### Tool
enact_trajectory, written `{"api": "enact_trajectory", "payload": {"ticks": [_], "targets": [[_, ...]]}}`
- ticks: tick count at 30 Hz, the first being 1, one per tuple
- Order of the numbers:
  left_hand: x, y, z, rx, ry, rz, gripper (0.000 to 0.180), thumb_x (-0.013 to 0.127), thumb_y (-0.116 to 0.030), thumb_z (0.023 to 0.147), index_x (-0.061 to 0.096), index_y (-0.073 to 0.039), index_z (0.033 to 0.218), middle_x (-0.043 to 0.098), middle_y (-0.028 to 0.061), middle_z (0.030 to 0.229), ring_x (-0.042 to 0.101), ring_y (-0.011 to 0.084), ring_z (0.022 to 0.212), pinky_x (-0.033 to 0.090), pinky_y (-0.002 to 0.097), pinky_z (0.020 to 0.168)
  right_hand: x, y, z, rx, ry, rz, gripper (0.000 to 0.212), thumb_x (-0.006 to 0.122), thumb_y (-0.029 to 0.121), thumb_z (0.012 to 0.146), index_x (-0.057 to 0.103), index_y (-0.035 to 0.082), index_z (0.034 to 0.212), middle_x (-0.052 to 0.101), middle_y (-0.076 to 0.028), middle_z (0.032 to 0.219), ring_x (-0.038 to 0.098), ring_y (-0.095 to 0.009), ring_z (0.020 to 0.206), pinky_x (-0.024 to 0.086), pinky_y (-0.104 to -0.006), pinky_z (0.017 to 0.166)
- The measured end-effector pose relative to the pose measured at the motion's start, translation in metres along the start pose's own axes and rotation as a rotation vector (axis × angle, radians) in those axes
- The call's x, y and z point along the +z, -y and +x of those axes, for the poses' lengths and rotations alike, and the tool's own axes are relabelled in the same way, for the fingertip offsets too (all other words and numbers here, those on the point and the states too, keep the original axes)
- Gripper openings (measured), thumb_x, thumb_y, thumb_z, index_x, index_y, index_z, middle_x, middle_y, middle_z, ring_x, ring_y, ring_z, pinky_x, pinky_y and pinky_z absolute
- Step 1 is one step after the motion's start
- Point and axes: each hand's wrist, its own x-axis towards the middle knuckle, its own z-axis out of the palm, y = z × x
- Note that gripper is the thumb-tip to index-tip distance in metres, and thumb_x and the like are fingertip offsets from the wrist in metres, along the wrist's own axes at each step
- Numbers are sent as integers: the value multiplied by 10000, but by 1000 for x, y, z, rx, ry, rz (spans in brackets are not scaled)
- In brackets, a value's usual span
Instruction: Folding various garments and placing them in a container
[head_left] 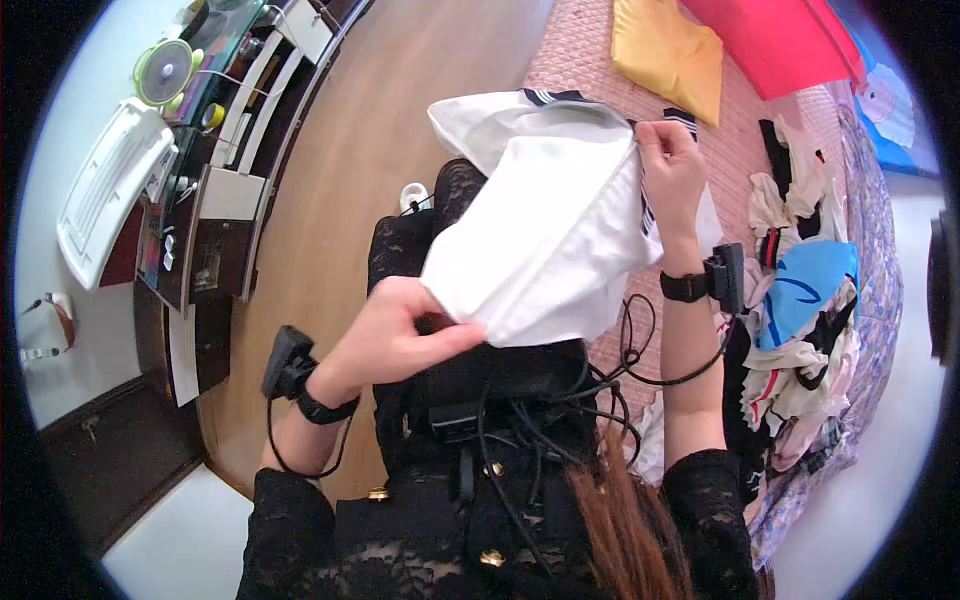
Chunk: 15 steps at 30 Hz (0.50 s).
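Stretching up the right half of the view, a pink quilted bed (565, 62) borders a strip of wooden floor (370, 130). Left of that floor stands a dark cabinet with white panels (232, 192). A heap of mixed clothes (790, 385), mostly white and black with some red stripes, lies along the bed's right side against a purple patterned cloth (872, 230); a bright blue garment (808, 300) sits on top of it.

Next in size comes the white sailor top (550, 230), held up in front of the person, above the black-clothed lap and spread between both hands. Its far end overlaps the bed in this view, but I cannot tell whether it touches there. Beyond it, a yellow cushion (668, 60) rests on the bed, and at far left a white plastic tray (115, 190) leans near a small green-rimmed fan (168, 72).

The left hand (405, 335), slightly blurred, grips the near left corner of the top, thumb laid along the lower edge. The right hand (668, 165) is raised, pinching the far right edge between thumb and curled fingers. Each wrist wears a black strapped device (725, 278) with a cable. Smallest are the navy trim (560, 97) with white stripes and gold buttons (491, 558) on the person's black clothing
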Motion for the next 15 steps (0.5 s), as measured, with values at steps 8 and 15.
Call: {"api": "enact_trajectory", "payload": {"ticks": [8,15], "targets": [[-75,17,7,-510,427,320,164,701,-142,779,686,20,797,661,63,663,614,81,620,488,224,570,-21,-29,-13,-16,1026,-34,136,626,121,838,660,13,913,618,-46,705,570,-101,662,447,-241,606],[-122,57,135,-68,-52,389,225,533,-42,852,618,22,1051,660,72,943,614,138,890,483,270,809,-53,-108,-12,251,428,-137,186,625,108,829,658,-15,964,664,-74,810,603,-115,702,479,-242,652]]}}
